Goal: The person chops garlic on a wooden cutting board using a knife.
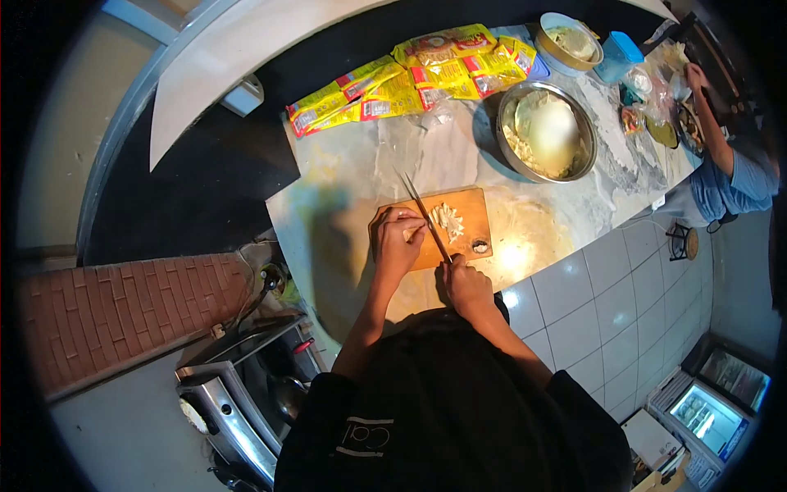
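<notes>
1. In the head view, the person's right hand [468, 287] is wrapped round the handle of a long, slim metal knife [429, 216].
2. The left hand [399, 239] curls beside the blade over the flat brown rectangular board [473, 209]; whether its fingers pinch anything, one cannot tell.
3. Thin, pale cut strips [448, 220] lie heaped on that board, just beside the knife.
4. Beneath spreads a glossy, marble-patterned surface [410, 164], bearing a round, shiny metal bowl [539, 175] and yellow-and-red, flat plastic packets [443, 78].
</notes>
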The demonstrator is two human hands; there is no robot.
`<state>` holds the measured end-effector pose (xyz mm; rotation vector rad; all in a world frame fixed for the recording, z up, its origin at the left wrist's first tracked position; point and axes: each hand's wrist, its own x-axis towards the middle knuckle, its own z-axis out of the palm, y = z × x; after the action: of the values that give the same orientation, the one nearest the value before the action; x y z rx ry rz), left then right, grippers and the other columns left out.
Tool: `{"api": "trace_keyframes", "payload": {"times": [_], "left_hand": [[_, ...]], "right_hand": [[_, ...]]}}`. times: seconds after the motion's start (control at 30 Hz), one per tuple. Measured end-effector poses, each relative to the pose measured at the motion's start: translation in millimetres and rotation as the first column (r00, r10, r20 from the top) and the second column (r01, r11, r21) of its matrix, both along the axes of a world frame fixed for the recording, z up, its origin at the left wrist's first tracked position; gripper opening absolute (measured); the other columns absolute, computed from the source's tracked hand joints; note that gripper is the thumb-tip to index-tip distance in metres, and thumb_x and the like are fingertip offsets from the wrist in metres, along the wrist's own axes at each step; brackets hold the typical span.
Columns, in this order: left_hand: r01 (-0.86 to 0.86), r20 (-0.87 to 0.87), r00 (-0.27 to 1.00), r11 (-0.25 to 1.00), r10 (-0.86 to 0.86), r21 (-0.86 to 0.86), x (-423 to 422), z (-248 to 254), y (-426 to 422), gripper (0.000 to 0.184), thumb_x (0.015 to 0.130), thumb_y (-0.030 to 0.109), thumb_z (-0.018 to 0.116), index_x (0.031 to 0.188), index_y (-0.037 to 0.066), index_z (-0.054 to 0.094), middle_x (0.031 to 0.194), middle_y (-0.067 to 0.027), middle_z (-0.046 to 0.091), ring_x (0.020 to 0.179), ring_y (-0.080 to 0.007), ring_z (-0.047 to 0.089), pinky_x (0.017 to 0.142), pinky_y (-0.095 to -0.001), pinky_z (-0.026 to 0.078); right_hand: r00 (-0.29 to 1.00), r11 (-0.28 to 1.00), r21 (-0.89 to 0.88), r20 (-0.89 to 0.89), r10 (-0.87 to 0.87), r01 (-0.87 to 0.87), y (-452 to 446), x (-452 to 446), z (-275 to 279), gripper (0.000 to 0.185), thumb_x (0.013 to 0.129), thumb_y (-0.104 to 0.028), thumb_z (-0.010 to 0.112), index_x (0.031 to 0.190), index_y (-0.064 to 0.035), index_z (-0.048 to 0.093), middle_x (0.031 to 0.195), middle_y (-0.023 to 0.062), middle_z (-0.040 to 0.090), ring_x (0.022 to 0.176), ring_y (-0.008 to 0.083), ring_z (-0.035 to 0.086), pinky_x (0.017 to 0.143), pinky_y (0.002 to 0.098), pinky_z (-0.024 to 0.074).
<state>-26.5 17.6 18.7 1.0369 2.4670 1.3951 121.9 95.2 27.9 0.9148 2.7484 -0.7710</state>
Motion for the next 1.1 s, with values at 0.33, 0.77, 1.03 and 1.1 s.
{"api": "trace_keyframes", "payload": {"times": [0.33, 0.77, 1.03, 1.1], "left_hand": [[0.049, -0.100, 0.993, 0.996, -0.057, -0.081, 12.0, 3.0, -3.7, 0.016, 0.069, 0.009, 0.076, 0.083, 0.004, 0.071, 0.097, -0.0086, 0.063, 0.098, -0.0286, 0.056, 0.083, -0.0372, 0.044], [0.076, -0.069, 0.994, 0.983, -0.088, -0.165, -0.9, 16.6, -53.3, 0.035, 0.072, 0.008, 0.075, 0.105, 0.005, 0.066, 0.108, -0.0124, 0.060, 0.103, -0.0323, 0.055, 0.090, -0.0382, 0.043], [0.042, -0.149, 0.987, 0.992, -0.059, -0.115, 9.0, 16.2, -42.2, 0.023, 0.078, 0.008, 0.070, 0.100, 0.005, 0.068, 0.092, -0.0096, 0.062, 0.097, -0.0295, 0.055, 0.085, -0.0421, 0.043], [0.031, -0.166, 0.985, 0.994, -0.049, -0.109, 8.9, 15.6, -41.4, 0.019, 0.080, 0.010, 0.068, 0.099, 0.004, 0.068, 0.089, -0.0101, 0.062, 0.093, -0.0297, 0.055, 0.082, -0.0420, 0.043]], "right_hand": [[0.995, 0.999, 0.029, -0.090, 0.034, -0.032, 9.7, 28.5, 8.7, 0.027, 0.093, -0.026, 0.053, 0.086, -0.0001, 0.051, 0.062, 0.0251, 0.061, 0.058, 0.0441, 0.062, 0.055, 0.0519, 0.0498], [0.979, 0.991, -0.115, -0.201, 0.039, -0.063, 5.4, 18.8, 2.9, 0.029, 0.093, -0.024, 0.052, 0.094, 0.0042, 0.054, 0.064, 0.0281, 0.059, 0.060, 0.0463, 0.060, 0.057, 0.0532, 0.0490], [0.986, 0.993, -0.118, -0.166, 0.005, -0.025, 3.7, 24.4, -9.6, 0.030, 0.094, -0.025, 0.052, 0.089, 0.0038, 0.058, 0.070, 0.0275, 0.062, 0.067, 0.0464, 0.061, 0.062, 0.0531, 0.0491], [0.986, 0.994, -0.107, -0.164, 0.011, -0.029, 5.4, 24.4, -14.7, 0.030, 0.094, -0.025, 0.052, 0.089, 0.0039, 0.058, 0.070, 0.0275, 0.062, 0.067, 0.0468, 0.061, 0.062, 0.0534, 0.0490]]}}
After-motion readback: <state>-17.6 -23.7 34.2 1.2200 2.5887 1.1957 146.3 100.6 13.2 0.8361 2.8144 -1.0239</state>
